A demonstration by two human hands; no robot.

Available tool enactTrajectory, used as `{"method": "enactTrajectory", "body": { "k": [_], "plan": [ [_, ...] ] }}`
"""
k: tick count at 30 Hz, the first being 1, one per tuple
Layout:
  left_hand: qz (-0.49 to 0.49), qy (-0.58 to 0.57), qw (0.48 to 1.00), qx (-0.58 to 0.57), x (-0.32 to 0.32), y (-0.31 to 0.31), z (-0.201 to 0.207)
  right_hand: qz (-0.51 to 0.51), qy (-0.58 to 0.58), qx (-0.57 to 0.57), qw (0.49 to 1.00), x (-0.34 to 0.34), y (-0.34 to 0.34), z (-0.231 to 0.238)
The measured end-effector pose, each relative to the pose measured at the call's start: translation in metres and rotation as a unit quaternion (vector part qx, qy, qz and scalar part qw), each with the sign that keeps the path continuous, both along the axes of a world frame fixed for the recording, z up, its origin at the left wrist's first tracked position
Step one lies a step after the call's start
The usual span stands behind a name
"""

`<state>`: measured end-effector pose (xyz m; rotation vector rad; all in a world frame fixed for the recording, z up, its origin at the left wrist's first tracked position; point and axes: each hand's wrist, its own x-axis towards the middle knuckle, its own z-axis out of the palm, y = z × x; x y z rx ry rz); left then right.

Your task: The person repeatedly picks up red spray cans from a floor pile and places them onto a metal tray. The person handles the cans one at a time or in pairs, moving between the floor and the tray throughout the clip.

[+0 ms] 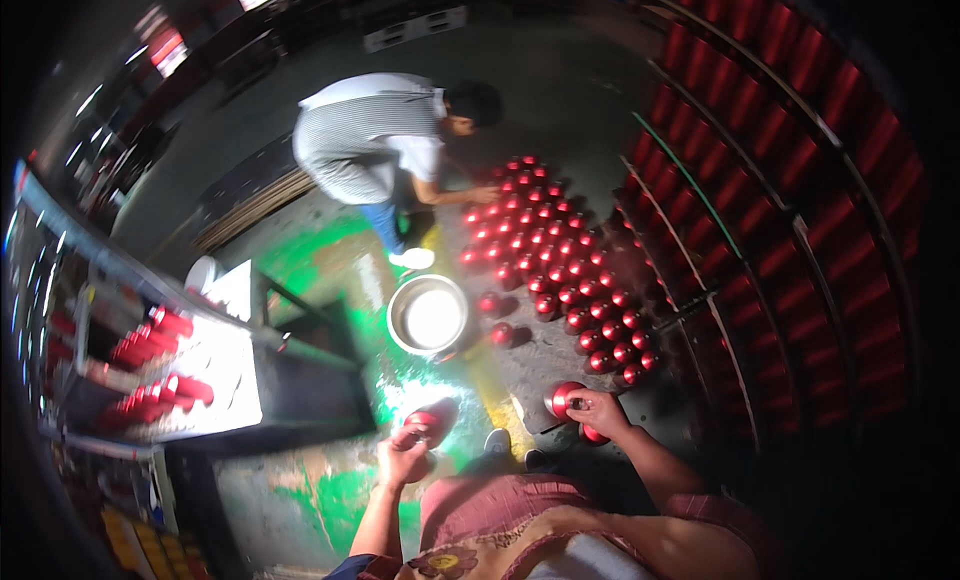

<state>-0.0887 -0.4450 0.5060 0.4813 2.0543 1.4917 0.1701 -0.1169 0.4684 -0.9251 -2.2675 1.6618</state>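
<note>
My left hand (400, 455) is closed around the narrow top of a shiny red bottle-like metal piece (427, 421). A second reddish shape shows just below that hand; whether it is held too, I cannot tell. Out to the right, my right hand (603, 414) grips another shiny red bottle-like piece (561, 399) by its narrow end. One more red piece (593, 436) shows under the right hand, partly covered by it. On the floor ahead, several rows of the same red pieces (545, 250) stand upright close together, with two standing a little apart at their left.
A round metal basin (392, 315) stands on the green-painted floor ahead. Beyond it, another person (360, 130) bends over the red pieces, one hand reaching among them. Racks (740, 180) of red cylinders rise at the right. A brightly lit table (245, 380) holding red pieces stands at the left.
</note>
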Motion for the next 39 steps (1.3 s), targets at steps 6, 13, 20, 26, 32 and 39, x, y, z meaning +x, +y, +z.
{"method": "enactTrajectory", "body": {
  "k": [6, 13, 20, 26, 32, 39],
  "plan": [
    [0.240, 0.098, 0.965, -0.019, 0.060, -0.104, 0.078, 0.166, 0.054, -0.034, 0.984, -0.064, -0.035, 0.037],
    [0.444, 0.103, 0.890, 0.018, 0.124, -0.191, 0.115, 0.321, 0.074, -0.083, 0.941, -0.129, -0.113, 0.060],
    [0.564, 0.036, 0.822, -0.066, 0.164, -0.329, 0.097, 0.478, -0.010, -0.063, 0.876, -0.210, -0.255, 0.064],
    [0.528, 0.031, 0.848, -0.026, 0.117, -0.456, 0.070, 0.543, 0.029, -0.041, 0.838, -0.280, -0.402, 0.090],
    [0.465, -0.003, 0.885, -0.017, 0.008, -0.534, 0.077, 0.586, 0.051, -0.065, 0.806, -0.348, -0.515, 0.141],
    [0.443, 0.015, 0.896, -0.005, -0.098, -0.596, 0.093, 0.586, 0.075, -0.152, 0.793, -0.425, -0.609, 0.166]
  ]
}}
